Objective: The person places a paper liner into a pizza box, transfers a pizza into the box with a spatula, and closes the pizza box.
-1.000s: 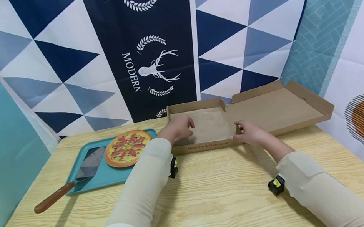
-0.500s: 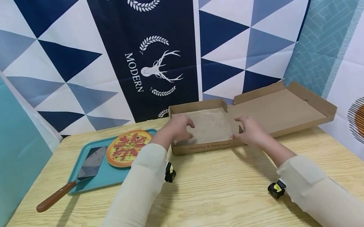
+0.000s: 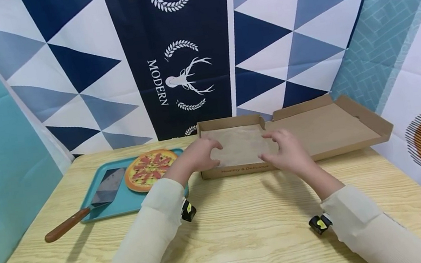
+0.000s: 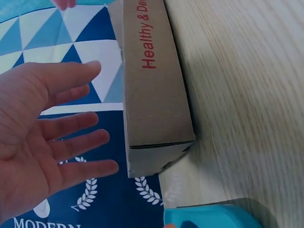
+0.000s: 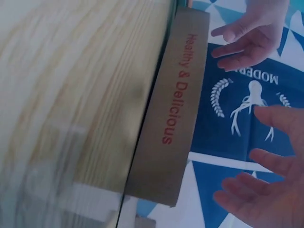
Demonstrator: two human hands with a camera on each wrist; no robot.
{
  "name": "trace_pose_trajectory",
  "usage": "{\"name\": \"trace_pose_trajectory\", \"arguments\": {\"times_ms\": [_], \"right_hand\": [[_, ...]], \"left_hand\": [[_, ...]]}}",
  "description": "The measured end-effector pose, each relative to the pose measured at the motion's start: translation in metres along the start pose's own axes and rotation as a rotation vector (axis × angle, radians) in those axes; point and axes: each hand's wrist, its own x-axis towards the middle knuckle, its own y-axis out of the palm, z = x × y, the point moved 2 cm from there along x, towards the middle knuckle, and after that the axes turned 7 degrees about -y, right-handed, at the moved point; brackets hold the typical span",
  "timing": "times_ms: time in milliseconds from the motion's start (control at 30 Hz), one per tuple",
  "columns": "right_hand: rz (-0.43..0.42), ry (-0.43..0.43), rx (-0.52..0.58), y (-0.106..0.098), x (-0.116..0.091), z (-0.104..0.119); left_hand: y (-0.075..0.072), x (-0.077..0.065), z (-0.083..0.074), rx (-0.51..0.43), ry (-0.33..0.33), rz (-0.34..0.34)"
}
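Observation:
A brown cardboard pizza box lies unfolded at the back of the table, its lid laid out to the right. Paper lines its base. My left hand is over the box's front left corner, fingers apart and holding nothing; the left wrist view shows the hand with spread fingers beside the printed front wall. Over the front right part is my right hand, thumb and fingers parted, nothing between them. In the right wrist view this hand also stays apart from the front wall.
Left of the box, a blue tray carries a pizza and a pizza server whose wooden handle sticks out over the tray's front left edge. A patterned cloth hangs right behind the table.
My left hand has drawn back slightly to the left and toward me. The right hand has shifted a little left and its fingers have spread. Box, tray and pizza stay put.

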Motion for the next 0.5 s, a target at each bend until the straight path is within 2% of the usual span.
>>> {"name": "trace_pose_trajectory", "arguments": {"times_ms": [200, 333, 500], "right_hand": [[0.115, -0.03, -0.008, 0.003, -0.003, 0.01], [0.141, -0.046, -0.021, 0.007, -0.007, 0.015], [0.133, -0.055, -0.009, 0.011, -0.012, 0.022]], "left_hand": [[0.003, -0.016, 0.003, -0.026, -0.042, 0.027], [0.006, -0.026, 0.007, -0.001, -0.028, 0.022], [0.007, -0.039, 0.011, 0.012, -0.003, 0.011]]}}
